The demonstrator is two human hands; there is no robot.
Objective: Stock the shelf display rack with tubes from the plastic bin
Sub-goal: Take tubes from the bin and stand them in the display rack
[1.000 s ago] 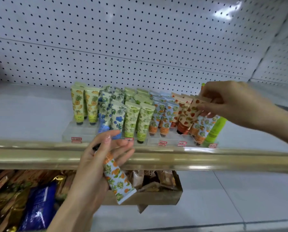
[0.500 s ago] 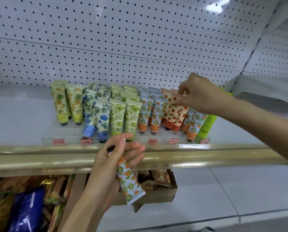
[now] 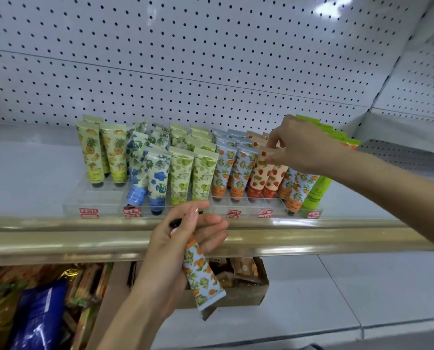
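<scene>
A clear display rack (image 3: 102, 198) on the white shelf holds rows of patterned tubes: pineapple, blue flower, green, orange-fruit and strawberry. My right hand (image 3: 301, 145) pinches the crimped top of a strawberry tube (image 3: 260, 173) that stands cap down in the front row. My left hand (image 3: 178, 251) holds an orange-fruit tube (image 3: 202, 279) in front of the shelf's gold edge, its black cap up and its flat end pointing down. The plastic bin is out of view.
A gold rail (image 3: 312, 238) runs along the shelf front. Bright green tubes (image 3: 319, 188) stand at the rack's right end. Below, a cardboard box (image 3: 251, 291) of snacks and a blue packet (image 3: 39, 317) lie on the lower shelf. White pegboard (image 3: 211, 46) backs the shelf.
My right hand has lowered the strawberry tube from above the rack into the front row. My left hand keeps its tube in the same grip.
</scene>
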